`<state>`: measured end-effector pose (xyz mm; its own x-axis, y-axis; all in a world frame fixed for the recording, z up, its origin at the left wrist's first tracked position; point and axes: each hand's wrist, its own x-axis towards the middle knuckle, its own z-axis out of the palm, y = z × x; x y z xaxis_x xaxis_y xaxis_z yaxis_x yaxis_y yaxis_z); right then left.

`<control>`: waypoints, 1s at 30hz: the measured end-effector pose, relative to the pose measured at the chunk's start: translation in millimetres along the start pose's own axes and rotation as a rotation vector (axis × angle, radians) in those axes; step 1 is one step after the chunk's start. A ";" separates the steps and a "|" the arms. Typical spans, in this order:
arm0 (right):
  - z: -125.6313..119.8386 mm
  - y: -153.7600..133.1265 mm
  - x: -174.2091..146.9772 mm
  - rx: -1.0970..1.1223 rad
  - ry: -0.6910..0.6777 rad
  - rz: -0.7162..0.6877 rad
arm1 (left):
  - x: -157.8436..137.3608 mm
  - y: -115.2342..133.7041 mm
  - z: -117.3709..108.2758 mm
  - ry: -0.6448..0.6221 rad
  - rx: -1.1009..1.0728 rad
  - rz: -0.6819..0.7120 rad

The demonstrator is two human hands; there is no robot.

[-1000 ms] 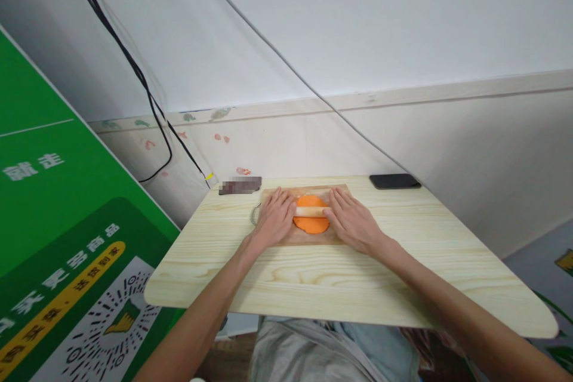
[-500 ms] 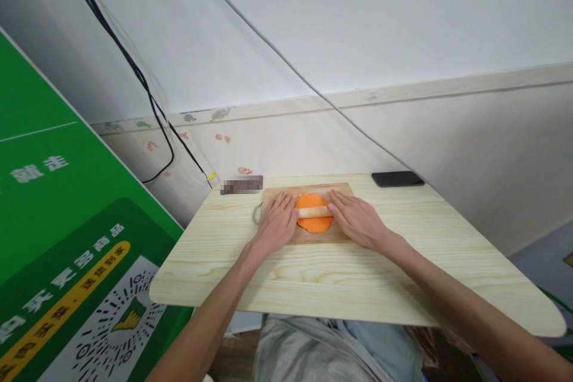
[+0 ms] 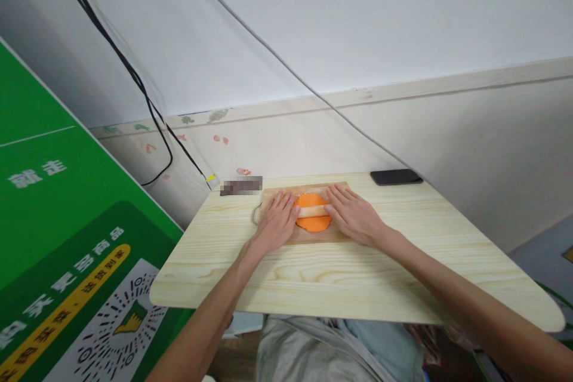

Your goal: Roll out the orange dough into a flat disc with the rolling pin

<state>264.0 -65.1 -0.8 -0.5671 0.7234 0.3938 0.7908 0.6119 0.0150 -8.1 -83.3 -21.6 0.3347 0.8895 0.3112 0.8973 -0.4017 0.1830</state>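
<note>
A short pale wooden rolling pin lies across a flat orange round of dough-like material. My left hand rests flat over the pin's left end, fingers stretched forward and thumb along it. Over the right end lies my right hand, palm down with its fingers extended. Both hands hide the ends of the pin. Under all this is a wooden cutting board with a metal ring handle at its left side.
The board sits on a light wood-grain table against a white wall. A black phone lies at the back right, a blurred-out dark item at the back left. Cables hang down the wall. A green printed panel stands left.
Hands, rolling pin and orange round look nearly the same. The view has shifted slightly; any movement of the pin is too small to make out.
</note>
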 end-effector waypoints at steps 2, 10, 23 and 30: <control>2.7 7.7 19.3 -0.019 -0.043 0.034 | 17.2 -6.2 2.9 -0.015 0.036 -0.022; 10.1 11.9 34.1 -0.034 -0.072 0.076 | 28.2 -9.5 2.6 0.010 0.078 0.069; -3.3 -2.8 -14.8 -0.031 0.029 -0.031 | -14.3 13.8 -11.9 0.006 0.005 0.065; 2.4 6.8 28.8 -0.077 -0.091 0.129 | 34.4 -4.3 -7.4 0.001 -0.005 -0.007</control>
<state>252.5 -39.4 8.5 -0.4757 0.8225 0.3119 0.8717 0.4883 0.0416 -2.5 -52.5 -4.8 0.3283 0.8918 0.3112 0.8982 -0.3967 0.1894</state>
